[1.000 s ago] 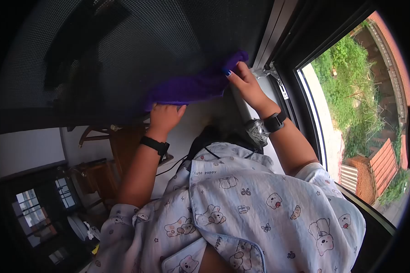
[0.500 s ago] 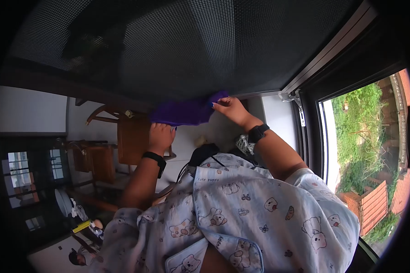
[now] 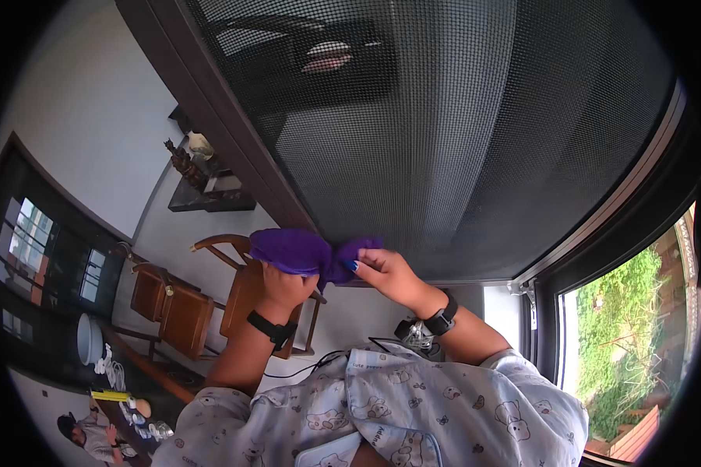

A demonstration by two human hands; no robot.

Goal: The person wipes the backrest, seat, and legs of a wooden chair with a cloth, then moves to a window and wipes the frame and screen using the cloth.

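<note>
A purple cloth (image 3: 292,251) is bunched between my two hands, at the lower edge of a dark-framed mesh screen (image 3: 382,163). Closed round the cloth's left part is my left hand (image 3: 287,289), by the corner of the brown screen frame (image 3: 234,132). My right hand (image 3: 389,274) pinches the other end of the cloth against or just in front of the mesh; I cannot tell whether it touches. Each wrist has a black band on it.
Wooden chairs (image 3: 183,319) stand to the left, with a dark shelf (image 3: 210,198) holding ornaments beyond. At lower left, another person (image 3: 93,432) is near a table with a white bowl (image 3: 90,338). An open window (image 3: 623,335) is on the right.
The view has turned, bringing the screen's left frame and the shelf into sight. The cloth is now more bunched, and my hands are closer together.
</note>
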